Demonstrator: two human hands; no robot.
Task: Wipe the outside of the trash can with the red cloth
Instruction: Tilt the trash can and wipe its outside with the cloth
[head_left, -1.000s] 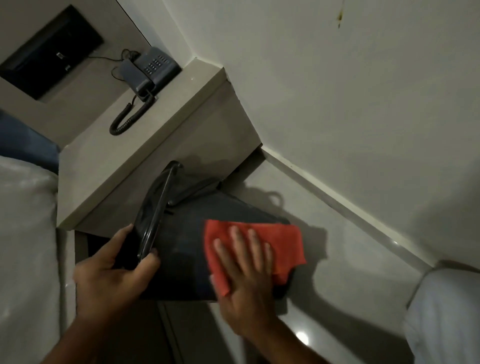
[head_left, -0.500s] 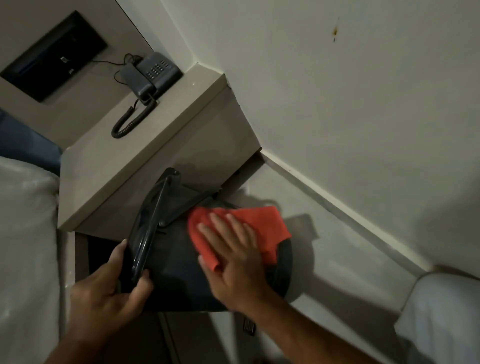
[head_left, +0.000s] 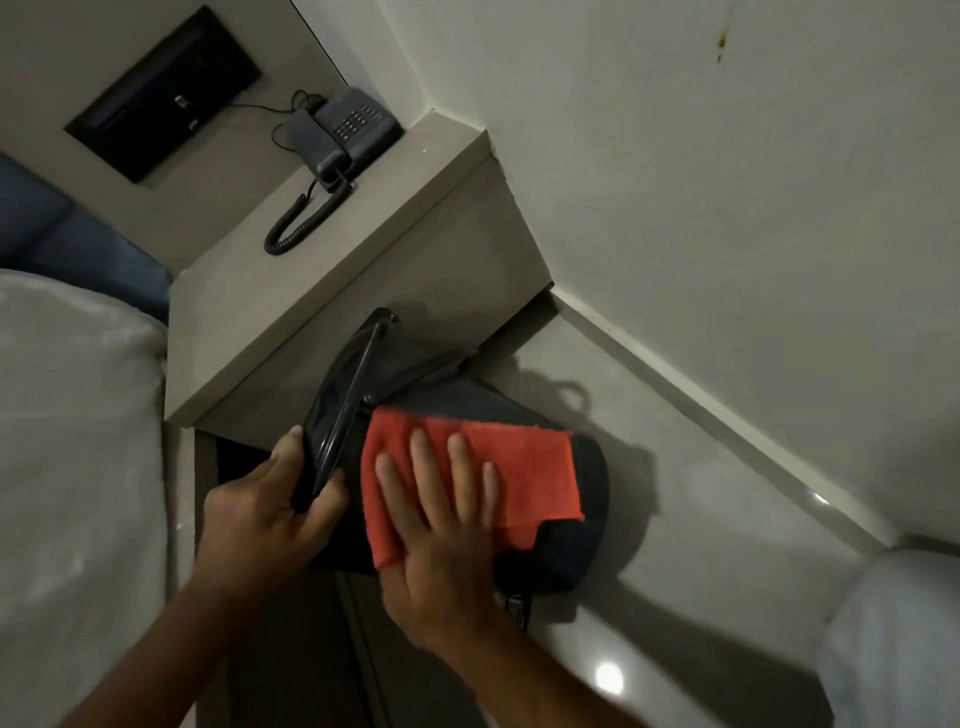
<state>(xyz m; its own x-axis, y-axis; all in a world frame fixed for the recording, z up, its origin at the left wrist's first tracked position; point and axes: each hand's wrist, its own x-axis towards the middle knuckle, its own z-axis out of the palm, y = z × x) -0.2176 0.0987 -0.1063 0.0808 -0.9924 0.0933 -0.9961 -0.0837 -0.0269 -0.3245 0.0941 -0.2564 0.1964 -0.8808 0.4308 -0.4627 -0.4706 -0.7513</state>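
A dark trash can (head_left: 582, 519) lies tipped on its side above the floor, its open lid (head_left: 353, 384) toward the nightstand. My left hand (head_left: 265, 514) grips the can's rim near the lid. My right hand (head_left: 441, 530) presses flat, fingers spread, on the red cloth (head_left: 524, 473), which is spread over the can's outer side. A foot pedal (head_left: 517, 605) shows at the can's lower edge.
A beige nightstand (head_left: 291, 291) with a corded telephone (head_left: 343, 135) stands just behind the can. A bed with pale bedding (head_left: 72, 467) is on the left. The wall and its baseboard (head_left: 727, 415) run on the right, and white fabric (head_left: 893, 639) sits at the lower right.
My right hand has slid the red cloth along the can's side, first up toward the lid, then back with the cloth spread wider. My left hand stays on the rim.
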